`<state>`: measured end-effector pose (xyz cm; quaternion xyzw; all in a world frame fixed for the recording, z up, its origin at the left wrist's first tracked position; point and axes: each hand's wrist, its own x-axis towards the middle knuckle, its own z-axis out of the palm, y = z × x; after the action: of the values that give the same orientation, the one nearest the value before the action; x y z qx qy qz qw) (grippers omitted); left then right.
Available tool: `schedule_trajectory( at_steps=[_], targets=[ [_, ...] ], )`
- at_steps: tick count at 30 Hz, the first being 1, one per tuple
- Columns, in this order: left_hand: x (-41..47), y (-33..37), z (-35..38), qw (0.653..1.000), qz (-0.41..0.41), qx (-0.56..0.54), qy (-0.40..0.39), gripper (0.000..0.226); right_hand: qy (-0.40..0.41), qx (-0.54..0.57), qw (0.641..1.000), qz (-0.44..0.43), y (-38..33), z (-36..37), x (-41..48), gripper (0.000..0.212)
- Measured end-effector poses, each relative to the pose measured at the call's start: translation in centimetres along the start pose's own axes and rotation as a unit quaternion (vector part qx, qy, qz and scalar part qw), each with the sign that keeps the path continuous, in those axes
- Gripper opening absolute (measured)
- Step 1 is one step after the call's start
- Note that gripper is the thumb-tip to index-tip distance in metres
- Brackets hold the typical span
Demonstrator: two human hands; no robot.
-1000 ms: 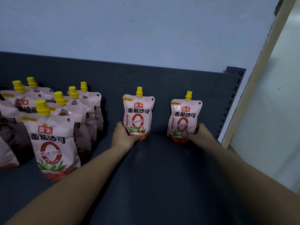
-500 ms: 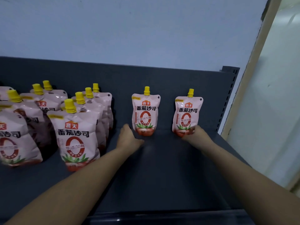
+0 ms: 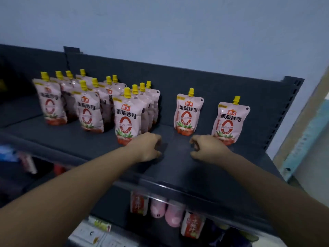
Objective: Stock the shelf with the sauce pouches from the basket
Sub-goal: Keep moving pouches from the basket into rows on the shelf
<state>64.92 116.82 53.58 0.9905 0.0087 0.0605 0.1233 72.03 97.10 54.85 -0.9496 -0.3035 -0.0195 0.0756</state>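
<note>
Hidden or blurred
Rear pouches (image 3: 155,100) hide behind the front pouches (image 3: 125,120); lower-shelf packs (image 3: 193,226) are a blur; my right hand (image 3: 209,148) covers a corner of the right-end pouch (image 3: 230,120).

Pale blue wall (image 3: 160,24), beige frame (image 3: 299,122) at right.

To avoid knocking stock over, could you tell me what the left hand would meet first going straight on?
Probably the base of the lone pouch second from right; the left hand points toward it, though depth is unclear.
</note>
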Motion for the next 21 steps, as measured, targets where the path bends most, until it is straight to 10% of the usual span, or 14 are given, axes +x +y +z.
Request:
schedule_trajectory(
  at_steps=[10,21],
  targets=[
    [-16.4,-6.7,-5.6,0.957,-0.197,0.199,0.079,0.030,0.000,0.041,0.975,-0.219,-14.7,0.6,0.1,0.021],
    [-36.3,-18.2,-8.3,0.865,-0.470,0.175,0.009,0.024,-0.057,0.036,0.907,-0.416,-37.7,5.3,-0.8,0.031]
  ],
)
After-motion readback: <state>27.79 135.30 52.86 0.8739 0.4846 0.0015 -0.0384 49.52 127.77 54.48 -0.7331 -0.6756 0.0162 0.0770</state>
